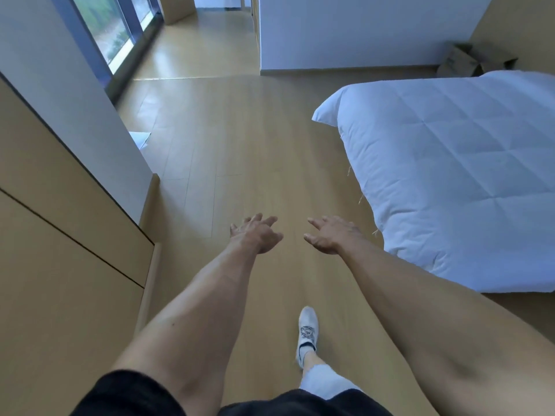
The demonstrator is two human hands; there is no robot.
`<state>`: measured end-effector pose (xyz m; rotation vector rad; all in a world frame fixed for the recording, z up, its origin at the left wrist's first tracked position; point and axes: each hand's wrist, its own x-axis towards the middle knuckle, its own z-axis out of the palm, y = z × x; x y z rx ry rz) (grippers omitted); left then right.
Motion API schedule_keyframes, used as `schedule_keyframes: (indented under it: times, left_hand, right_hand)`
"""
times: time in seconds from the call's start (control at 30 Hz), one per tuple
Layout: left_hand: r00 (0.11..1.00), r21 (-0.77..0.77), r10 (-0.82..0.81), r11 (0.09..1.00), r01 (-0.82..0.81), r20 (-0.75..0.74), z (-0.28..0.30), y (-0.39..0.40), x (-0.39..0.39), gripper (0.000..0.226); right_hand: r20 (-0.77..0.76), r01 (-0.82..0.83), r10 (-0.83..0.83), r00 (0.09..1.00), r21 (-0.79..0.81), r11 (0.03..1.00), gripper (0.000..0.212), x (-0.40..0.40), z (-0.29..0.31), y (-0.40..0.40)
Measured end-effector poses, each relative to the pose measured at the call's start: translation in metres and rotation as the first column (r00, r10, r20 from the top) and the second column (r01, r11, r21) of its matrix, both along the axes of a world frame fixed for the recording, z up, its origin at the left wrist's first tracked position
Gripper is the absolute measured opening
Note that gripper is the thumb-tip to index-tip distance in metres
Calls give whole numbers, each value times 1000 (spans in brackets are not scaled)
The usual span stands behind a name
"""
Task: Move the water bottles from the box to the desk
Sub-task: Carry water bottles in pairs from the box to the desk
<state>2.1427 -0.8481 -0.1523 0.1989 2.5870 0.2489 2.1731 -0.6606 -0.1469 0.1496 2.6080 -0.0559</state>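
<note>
My left hand (256, 234) and my right hand (329, 234) are stretched out in front of me over the wooden floor, fingers spread, holding nothing. A brown cardboard box (468, 61) with open flaps stands on the floor at the far right, beyond the bed; what it holds is hidden. No water bottle and no desk show in the head view.
A bed with a white quilt (450, 163) fills the right side. Wooden cabinets (60, 235) and a white wall panel (75, 85) line the left. A glass door (114, 28) is at the far left. My white shoe (307, 331) steps on the wooden floor (240, 145).
</note>
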Motion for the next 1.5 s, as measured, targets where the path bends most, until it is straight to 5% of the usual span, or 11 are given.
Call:
schedule_keyframes:
  times: [0.67,1.5]
  left_hand:
    - [995,-47,101,994,-101,-5,4,65,-348,62]
    - [990,42,-138,990,137,9,-8,98,-851,63]
  right_hand:
    - [49,-64,68,997,-76,995,67,-374,-8,56]
    - [55,187,-185,981,-34,982,64,-822,-6,80]
